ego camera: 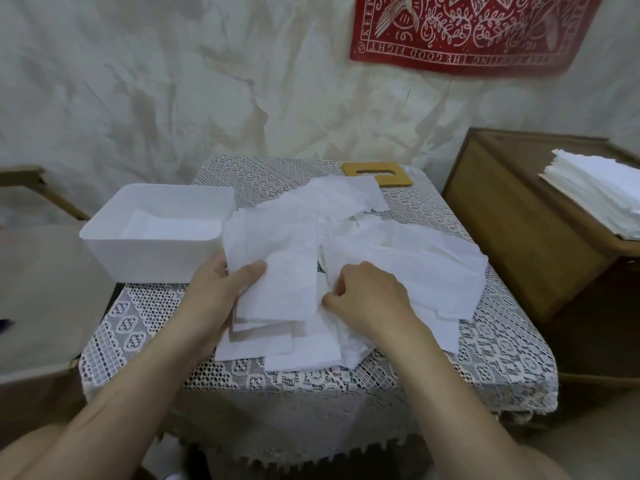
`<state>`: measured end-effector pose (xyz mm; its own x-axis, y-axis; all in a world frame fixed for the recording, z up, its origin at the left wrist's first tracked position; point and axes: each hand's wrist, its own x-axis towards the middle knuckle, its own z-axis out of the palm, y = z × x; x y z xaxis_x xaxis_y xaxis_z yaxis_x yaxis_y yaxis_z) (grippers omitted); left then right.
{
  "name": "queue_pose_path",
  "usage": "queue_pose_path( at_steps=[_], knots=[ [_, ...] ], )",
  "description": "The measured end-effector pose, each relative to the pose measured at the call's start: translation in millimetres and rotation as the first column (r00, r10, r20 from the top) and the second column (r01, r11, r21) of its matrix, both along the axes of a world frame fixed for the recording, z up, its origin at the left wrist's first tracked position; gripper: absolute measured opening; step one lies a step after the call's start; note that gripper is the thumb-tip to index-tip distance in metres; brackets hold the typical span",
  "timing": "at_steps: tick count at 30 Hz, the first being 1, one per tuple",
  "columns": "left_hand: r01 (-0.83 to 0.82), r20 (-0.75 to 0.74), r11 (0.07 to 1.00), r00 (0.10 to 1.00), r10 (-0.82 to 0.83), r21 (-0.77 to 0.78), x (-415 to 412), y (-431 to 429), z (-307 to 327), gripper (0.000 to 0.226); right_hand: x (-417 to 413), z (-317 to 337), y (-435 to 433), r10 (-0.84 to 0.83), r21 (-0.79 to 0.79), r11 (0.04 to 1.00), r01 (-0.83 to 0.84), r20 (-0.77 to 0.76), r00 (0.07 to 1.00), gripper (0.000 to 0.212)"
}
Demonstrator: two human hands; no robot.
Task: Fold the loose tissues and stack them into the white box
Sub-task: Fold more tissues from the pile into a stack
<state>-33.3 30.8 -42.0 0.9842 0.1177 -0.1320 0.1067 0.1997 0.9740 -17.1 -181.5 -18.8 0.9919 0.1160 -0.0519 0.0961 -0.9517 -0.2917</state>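
Observation:
A heap of loose white tissues covers the middle of a small table with a lace cloth. One narrow folded tissue lies on top at the front. My left hand holds its left edge, thumb on top. My right hand pinches tissue at its right edge with curled fingers. The white box stands at the table's left rear corner, open, with white tissue lying flat inside.
A tan wooden lid with a slot lies at the table's back edge. To the right stands a wooden cabinet bearing a neat stack of white tissues. A red cloth hangs on the wall.

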Motion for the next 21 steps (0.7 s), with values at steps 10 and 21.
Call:
queue_pose_path(
  at_steps=[10, 21],
  knots=[
    [-0.031, -0.018, 1.0, 0.999, 0.031, 0.004, -3.7, -10.9, 3.8, 0.024, -9.1, -13.8, -14.0, 0.054, 0.104, 0.992, -0.069, 0.14, 0.989, 0.02],
    [-0.035, -0.006, 0.999, 0.999, 0.035, 0.007, -1.1, -11.7, 5.6, 0.021, -11.1, 21.7, -47.9, -0.209, 0.986, 0.1, 0.132, -0.109, 0.972, 0.008]
  ],
)
